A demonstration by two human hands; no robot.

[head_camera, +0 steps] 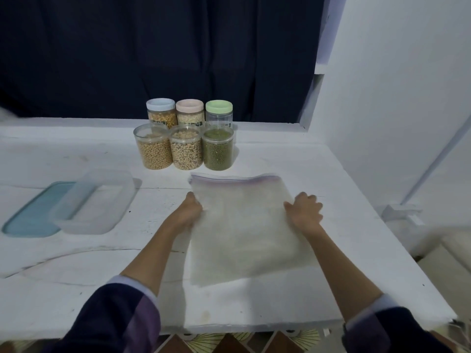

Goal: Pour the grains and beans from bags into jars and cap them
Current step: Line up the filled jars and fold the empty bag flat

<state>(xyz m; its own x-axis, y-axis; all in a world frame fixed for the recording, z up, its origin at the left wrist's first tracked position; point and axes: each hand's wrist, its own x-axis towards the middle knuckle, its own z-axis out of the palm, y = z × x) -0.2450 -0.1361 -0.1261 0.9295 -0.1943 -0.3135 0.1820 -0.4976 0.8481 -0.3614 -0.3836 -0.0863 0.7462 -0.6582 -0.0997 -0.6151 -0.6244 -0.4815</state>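
Stack of clear zip bags [244, 225] at frame centre on white tabletop [318, 174], gripped at its side edges by left hand [190, 210] and right hand [304, 212]. Above, six jars: three capped [190, 112], three uncapped [186, 147]. Lidless plastic container [94, 202] at left.

Six jars [187, 138] behind, plastic container [94, 202] left, bare counter [344, 212] right.

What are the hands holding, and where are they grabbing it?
The left hand and the right hand grip a stack of empty plastic bags by its two side edges.
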